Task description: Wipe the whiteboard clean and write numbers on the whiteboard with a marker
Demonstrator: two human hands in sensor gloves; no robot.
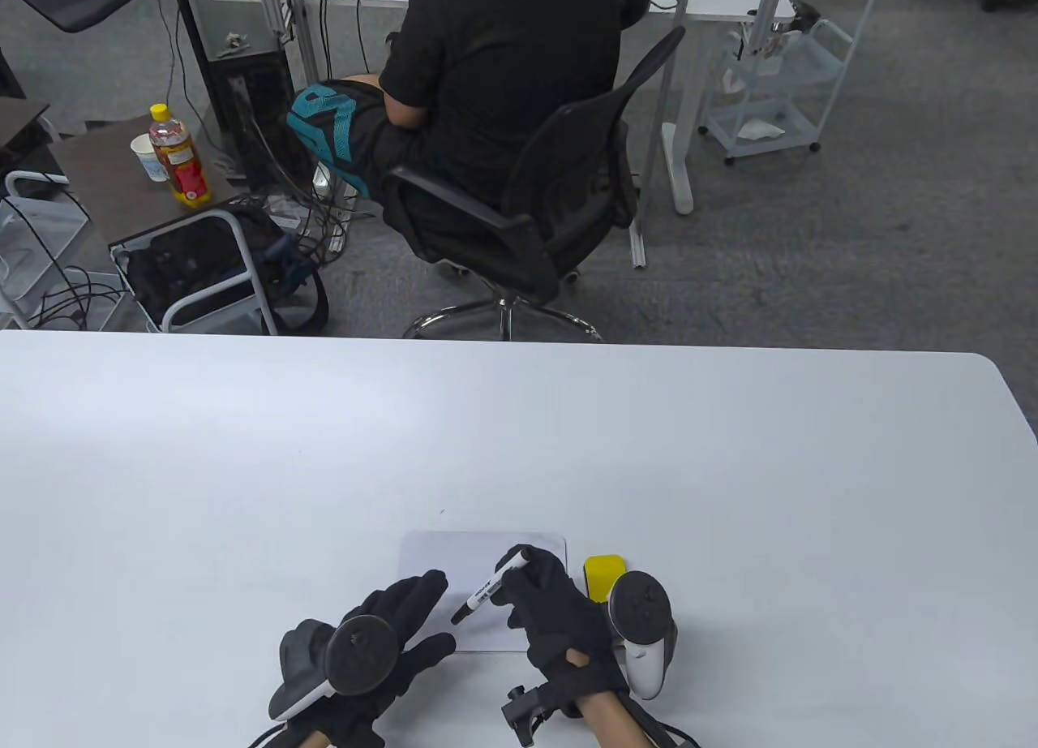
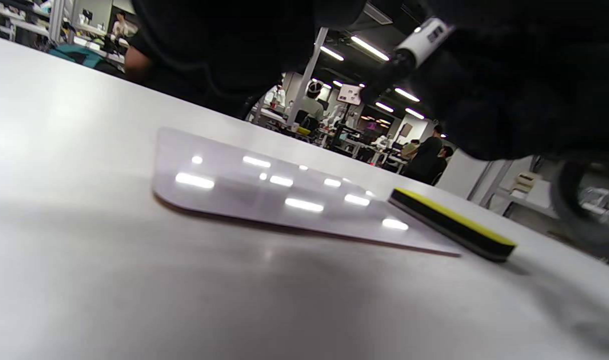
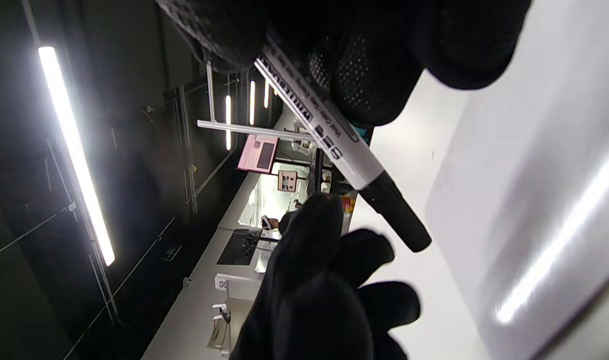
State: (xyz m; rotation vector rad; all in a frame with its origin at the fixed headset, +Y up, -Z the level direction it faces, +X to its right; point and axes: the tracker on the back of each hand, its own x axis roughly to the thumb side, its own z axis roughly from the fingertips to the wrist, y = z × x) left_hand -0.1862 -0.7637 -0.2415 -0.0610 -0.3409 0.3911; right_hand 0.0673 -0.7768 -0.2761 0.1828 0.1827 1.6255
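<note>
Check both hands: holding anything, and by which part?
The right hand grips the marker by the rear of its barrel, black capped end pointing out over the whiteboard. The left hand holds nothing, fingers straight.

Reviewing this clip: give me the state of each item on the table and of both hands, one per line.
whiteboard: flat on the table, no marks visible.
marker: capped, held above the whiteboard, cap end pointing toward the left hand.
eraser: lying yellow side up beside the whiteboard's right edge, untouched.
left hand: fingers extended, at the whiteboard's left corner.
right hand: grip curled round the marker.
</note>
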